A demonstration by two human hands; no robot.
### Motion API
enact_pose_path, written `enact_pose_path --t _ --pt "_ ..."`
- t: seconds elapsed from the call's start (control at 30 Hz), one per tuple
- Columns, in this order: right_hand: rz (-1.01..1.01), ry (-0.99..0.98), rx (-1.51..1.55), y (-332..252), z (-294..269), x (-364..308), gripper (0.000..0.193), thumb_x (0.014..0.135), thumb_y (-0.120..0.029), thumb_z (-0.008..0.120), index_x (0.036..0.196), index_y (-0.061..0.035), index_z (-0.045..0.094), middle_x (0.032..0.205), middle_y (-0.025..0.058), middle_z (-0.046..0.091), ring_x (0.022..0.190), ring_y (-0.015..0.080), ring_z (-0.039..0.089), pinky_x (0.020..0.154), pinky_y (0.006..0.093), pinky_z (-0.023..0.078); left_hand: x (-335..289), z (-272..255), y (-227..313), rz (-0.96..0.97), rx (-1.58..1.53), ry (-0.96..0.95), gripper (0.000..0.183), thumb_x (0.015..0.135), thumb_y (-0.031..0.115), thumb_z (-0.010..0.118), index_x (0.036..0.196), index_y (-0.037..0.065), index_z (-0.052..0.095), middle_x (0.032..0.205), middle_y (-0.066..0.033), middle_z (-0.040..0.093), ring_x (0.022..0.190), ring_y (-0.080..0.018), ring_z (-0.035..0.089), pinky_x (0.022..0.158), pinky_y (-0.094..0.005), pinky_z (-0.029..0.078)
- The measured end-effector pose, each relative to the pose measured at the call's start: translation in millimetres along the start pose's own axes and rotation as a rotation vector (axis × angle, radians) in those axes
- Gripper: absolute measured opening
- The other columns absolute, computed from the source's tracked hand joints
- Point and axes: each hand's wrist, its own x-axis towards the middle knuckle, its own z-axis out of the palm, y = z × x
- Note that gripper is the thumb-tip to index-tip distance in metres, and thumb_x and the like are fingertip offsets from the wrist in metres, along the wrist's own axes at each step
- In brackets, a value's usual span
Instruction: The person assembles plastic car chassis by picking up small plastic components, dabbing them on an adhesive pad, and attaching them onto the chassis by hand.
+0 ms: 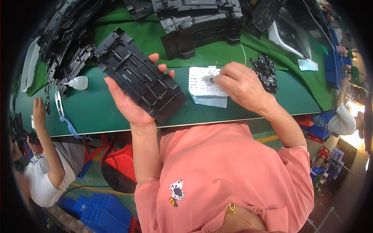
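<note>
A long black molded plastic panel point(136, 73) with ribs and clips rests tilted in my left hand point(130, 103); the fingers wrap its far edge and the thumb lies along the near one. My right hand point(243, 85) is over a stack of printed paper slips point(200, 93), its fingertips pinched together beside a small greyish heap of tiny pieces point(209, 79). Whatever is between those fingertips is hidden. Just right of that hand lies a pile of small black plastic parts point(266, 73).
More black panels point(202, 35) are stacked along the back on green cloth point(147, 40). A white squeeze bottle point(80, 82) and scissors point(59, 104) lie to the left. A co-worker's hand point(39, 112) reaches the table's left end. Blue bins point(105, 213) stand on the floor.
</note>
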Motion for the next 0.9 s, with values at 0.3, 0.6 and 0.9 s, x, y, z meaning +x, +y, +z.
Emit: enact_pose_path --t 0.3,0.6,0.9 --pt "0.031 0.01 0.037 0.2 -1.7 -1.6 0.009 0.076 -0.002 0.065 0.085 -0.0025 0.062 0.08 0.0086 0.055 0.07 0.0252 0.056 0.06 0.0345 0.047 0.4 1.4 0.3 0.003 -0.008 0.016 0.08 0.089 0.068 0.033 0.139 0.006 0.036 0.127 -0.0262 0.048 0.103 -0.0364 0.059 0.092 -0.0558 0.046" --pt "0.793 -0.026 0.997 6.2 -13.9 1.1 0.014 0.083 -0.012 0.065 0.084 0.0017 0.061 0.065 -0.0006 0.053 0.059 0.0071 0.045 0.052 0.0229 0.037 -4.0 10.6 -3.8 0.035 0.036 0.077 0.077 0.089 0.067 0.033 0.137 0.006 0.038 0.125 -0.0231 0.051 0.101 -0.0341 0.059 0.09 -0.0551 0.046" --pt "1.057 -0.004 1.658 10.9 -16.9 -4.6 0.01 0.083 -0.006 0.064 0.079 0.0006 0.058 0.06 -0.0019 0.045 0.05 0.0049 0.036 0.043 0.0207 0.023 -0.8 23.7 -6.9 0.048 0.064 0.156 0.072 0.09 0.066 0.033 0.134 0.009 0.041 0.124 -0.0205 0.053 0.098 -0.0326 0.059 0.089 -0.0547 0.045"
